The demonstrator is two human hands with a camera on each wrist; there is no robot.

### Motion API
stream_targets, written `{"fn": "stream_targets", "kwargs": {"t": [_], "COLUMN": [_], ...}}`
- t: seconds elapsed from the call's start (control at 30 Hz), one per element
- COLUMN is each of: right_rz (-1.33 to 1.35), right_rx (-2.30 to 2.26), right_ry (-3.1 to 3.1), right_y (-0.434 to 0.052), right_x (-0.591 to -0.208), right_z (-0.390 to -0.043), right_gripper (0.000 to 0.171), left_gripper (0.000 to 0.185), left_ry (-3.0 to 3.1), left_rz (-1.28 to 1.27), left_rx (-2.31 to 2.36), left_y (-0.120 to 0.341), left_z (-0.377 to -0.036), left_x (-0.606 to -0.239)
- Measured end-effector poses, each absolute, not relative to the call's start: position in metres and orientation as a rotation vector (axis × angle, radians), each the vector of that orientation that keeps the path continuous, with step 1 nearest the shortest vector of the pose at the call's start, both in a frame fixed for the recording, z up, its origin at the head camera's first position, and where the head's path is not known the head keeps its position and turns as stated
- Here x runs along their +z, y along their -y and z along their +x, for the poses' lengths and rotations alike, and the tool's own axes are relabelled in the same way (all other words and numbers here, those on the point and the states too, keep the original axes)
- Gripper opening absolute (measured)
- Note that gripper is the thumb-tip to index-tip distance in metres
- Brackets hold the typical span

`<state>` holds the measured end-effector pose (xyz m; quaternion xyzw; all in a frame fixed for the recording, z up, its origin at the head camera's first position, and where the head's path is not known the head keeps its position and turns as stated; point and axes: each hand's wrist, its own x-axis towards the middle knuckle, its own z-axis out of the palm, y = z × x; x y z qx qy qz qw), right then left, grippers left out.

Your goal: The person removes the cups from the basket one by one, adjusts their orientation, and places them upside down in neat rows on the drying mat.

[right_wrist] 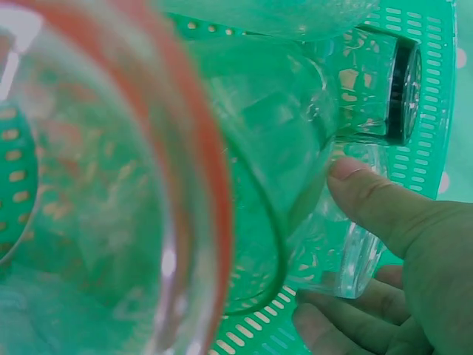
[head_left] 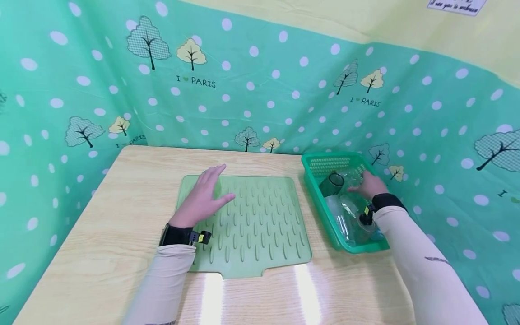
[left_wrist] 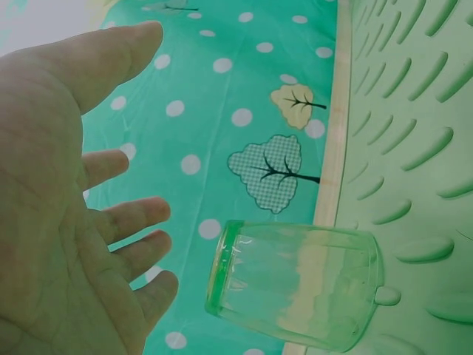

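Note:
My left hand (head_left: 203, 198) hovers over the left part of a light green ridged mat (head_left: 260, 225), its fingers spread and thumb apart. Just beyond that palm, a clear green cup (left_wrist: 295, 285) stands on the mat, with a darker green band at its upper end. In the green basket (head_left: 321, 212), my right hand (head_left: 370, 185) reaches down at the far right side. Its thumb overlaps a clear glass (right_wrist: 355, 259) lying there, and the other fingers extend along the glass's other side. A dark-rimmed glass (right_wrist: 403, 89) lies close to the thumb.
Several more clear vessels fill the basket, among them a large glass (right_wrist: 259, 126) and a blurred jar with an orange-red rim (right_wrist: 214, 185). Both mat and basket sit on a wooden table (head_left: 101, 216). A dotted green curtain (head_left: 252, 81) hangs behind and at both sides.

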<state>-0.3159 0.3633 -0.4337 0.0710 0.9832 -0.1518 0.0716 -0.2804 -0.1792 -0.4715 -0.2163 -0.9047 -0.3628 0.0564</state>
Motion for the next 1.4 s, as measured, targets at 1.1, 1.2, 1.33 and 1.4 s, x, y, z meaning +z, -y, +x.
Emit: {"fn": "stream_targets", "kwargs": {"t": [1.1,1.2,1.33,1.4], "right_rz": [0.236,0.231,0.236,0.234], "right_rx": [-0.198,-0.252,-0.337,-0.353], "right_ry": [-2.748,-2.740,-2.777,-2.812], "right_y": [-0.356,-0.370,-0.390,-0.394], "right_x": [-0.415,-0.414,-0.409,-0.401], "right_z": [-0.304,-0.300,-0.295,-0.292], "right_gripper": [0.047,0.052,0.086,0.104], "left_gripper": [0.093,0.093,0.092,0.092], "left_ry": [2.737,2.734,2.734,2.737], "left_rz": [-0.708,-0.729,-0.734,-0.730], "left_rx": [-1.139,-1.142,-1.136,-1.131], "left_y": [0.179,0.175,0.175,0.178], "left_z": [-0.284,-0.285,-0.284,-0.283], "left_x": [-0.464,-0.464,-0.464,-0.464]}}
